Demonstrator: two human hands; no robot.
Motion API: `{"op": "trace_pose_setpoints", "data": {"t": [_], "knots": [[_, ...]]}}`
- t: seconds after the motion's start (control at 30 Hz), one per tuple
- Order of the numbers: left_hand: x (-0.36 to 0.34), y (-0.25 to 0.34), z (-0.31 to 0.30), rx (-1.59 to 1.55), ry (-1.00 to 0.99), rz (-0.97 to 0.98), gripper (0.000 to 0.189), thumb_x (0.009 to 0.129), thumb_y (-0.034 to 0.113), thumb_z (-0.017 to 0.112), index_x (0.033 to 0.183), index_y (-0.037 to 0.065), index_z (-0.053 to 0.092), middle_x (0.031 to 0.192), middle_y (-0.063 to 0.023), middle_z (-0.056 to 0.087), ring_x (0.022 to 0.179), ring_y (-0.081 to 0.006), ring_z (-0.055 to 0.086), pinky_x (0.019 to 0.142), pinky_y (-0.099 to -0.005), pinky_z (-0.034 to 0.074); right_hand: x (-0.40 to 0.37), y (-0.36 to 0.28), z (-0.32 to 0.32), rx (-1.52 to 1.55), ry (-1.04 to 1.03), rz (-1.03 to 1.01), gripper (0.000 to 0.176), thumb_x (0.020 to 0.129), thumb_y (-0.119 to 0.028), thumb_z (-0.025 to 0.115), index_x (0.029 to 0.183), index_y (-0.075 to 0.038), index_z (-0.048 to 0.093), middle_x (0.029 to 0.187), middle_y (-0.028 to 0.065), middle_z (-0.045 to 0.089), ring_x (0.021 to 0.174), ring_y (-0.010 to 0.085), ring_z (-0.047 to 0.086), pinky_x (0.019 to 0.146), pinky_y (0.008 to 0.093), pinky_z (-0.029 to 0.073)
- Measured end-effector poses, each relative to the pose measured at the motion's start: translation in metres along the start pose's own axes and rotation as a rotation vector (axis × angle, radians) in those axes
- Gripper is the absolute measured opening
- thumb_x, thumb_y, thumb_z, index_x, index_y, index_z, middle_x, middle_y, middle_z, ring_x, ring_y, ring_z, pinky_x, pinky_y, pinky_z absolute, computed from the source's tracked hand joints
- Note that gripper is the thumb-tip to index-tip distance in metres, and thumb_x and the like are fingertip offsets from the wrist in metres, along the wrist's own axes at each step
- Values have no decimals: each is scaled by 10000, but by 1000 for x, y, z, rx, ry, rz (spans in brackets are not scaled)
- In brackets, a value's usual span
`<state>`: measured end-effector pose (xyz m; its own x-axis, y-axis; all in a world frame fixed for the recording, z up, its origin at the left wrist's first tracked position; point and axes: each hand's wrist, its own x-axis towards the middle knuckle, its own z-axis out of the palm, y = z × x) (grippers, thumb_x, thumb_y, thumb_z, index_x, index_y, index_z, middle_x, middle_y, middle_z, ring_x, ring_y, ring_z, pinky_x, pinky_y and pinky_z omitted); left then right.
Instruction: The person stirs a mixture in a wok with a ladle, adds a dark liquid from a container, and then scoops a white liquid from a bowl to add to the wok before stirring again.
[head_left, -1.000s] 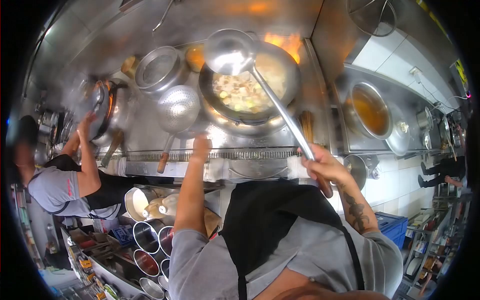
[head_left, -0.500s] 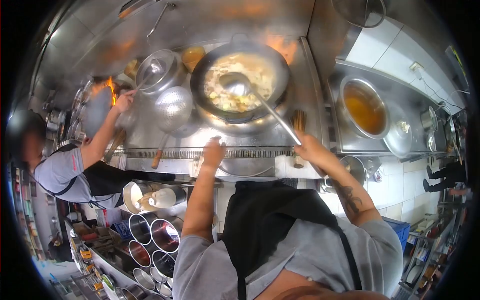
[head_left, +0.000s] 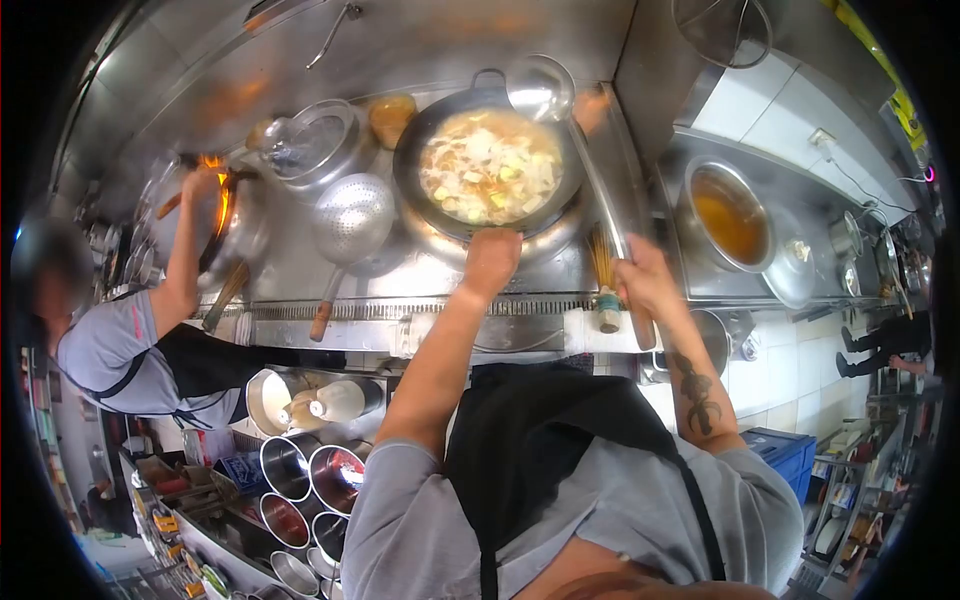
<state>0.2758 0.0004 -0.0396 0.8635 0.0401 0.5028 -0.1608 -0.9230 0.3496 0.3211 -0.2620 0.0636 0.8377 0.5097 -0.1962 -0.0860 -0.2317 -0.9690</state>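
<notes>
A black wok (head_left: 408, 175) sits on the burner, full of pale chopped pieces in brownish liquid (head_left: 490, 165). My left hand (head_left: 494, 258) is closed at the wok's near rim, where its grip hides the handle; a loop handle shows on the far side. My right hand (head_left: 646, 272) is wrapped around the wooden end of a long ladle (head_left: 600, 175). The ladle's round bowl is over the wok's far right rim, out of the food. Just left of my right hand stands a bamboo brush (head_left: 606, 290).
A perforated skimmer (head_left: 353, 215) lies left of the wok, below a metal pot (head_left: 318, 150). To the right are a bowl of amber liquid (head_left: 728, 215) and a lid (head_left: 793, 272). At left, a co-worker (head_left: 150, 330) reaches over a flaming burner.
My left hand has moved up and right to the wok's rim. The ladle has come out of the food to the far right rim. The wok has shifted slightly right.
</notes>
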Motion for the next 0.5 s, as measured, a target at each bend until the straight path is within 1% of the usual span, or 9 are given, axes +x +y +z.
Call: {"op": "trace_pose_setpoints", "data": {"t": [0.03,0.13,0.2,0.23,0.27,0.33,0.37,0.4,0.5], "knots": [[0,0,2,-1,-44,-17,217,897,166,566,731,27,564,686,-183,584,680,-377,576,641,-487,435,-2,-1,5,3,3,17,228,868,-34,543,1091,12,530,632,-1,498,454,73,471,416,241,364],[0,5,-3,-85,-27,-47,236,908,190,565,730,36,567,649,-181,585,655,-381,580,633,-500,430,1,1,8,-19,16,43,222,867,-37,546,1082,18,526,632,-7,495,444,75,470,417,243,359],[-10,-7,7,-95,-9,14,239,909,189,563,729,32,562,665,-187,592,663,-386,581,635,-501,430,-12,9,16,-1,15,88,225,868,-45,555,1084,13,529,633,-7,501,440,75,468,416,242,361],[-7,-14,13,-96,21,51,241,910,188,562,728,30,560,672,-190,596,668,-389,581,635,-502,430,-12,2,18,11,13,90,224,868,-49,559,1082,11,531,632,-7,504,440,75,468,415,242,365],[-6,-16,18,-137,14,-22,244,913,193,556,735,27,560,685,-198,603,678,-403,578,643,-503,430,-9,-5,16,18,12,85,224,868,-53,563,1081,9,533,632,-7,507,439,75,468,414,241,369],[3,-9,4,-148,20,4,238,916,189,550,744,25,559,684,-200,598,683,-407,575,643,-503,431,-6,-7,15,67,41,49,214,869,-62,563,1070,9,538,627,-7,508,440,74,471,411,239,374],[-4,-5,-1,-156,3,3,235,917,188,548,748,25,559,683,-202,596,686,-410,574,643,-503,431,-12,-2,18,99,51,54,210,870,-66,564,1064,9,541,625,-7,508,441,73,473,409,238,377],[-21,-5,5,-167,-11,-7,233,917,188,548,752,24,560,680,-203,593,683,-409,573,641,-504,431,-10,0,18,38,39,27,195,861,-55,558,1046,7,548,623,-8,512,440,75,479,402,238,379],[-3,-20,14,-152,25,1,225,916,189,549,763,24,563,670,-206,587,672,-407,574,636,-504,432,-6,-20,24,122,32,113,181,851,-52,560,1023,1,548,621,-1,517,432,82,484,396,245,384]]}}
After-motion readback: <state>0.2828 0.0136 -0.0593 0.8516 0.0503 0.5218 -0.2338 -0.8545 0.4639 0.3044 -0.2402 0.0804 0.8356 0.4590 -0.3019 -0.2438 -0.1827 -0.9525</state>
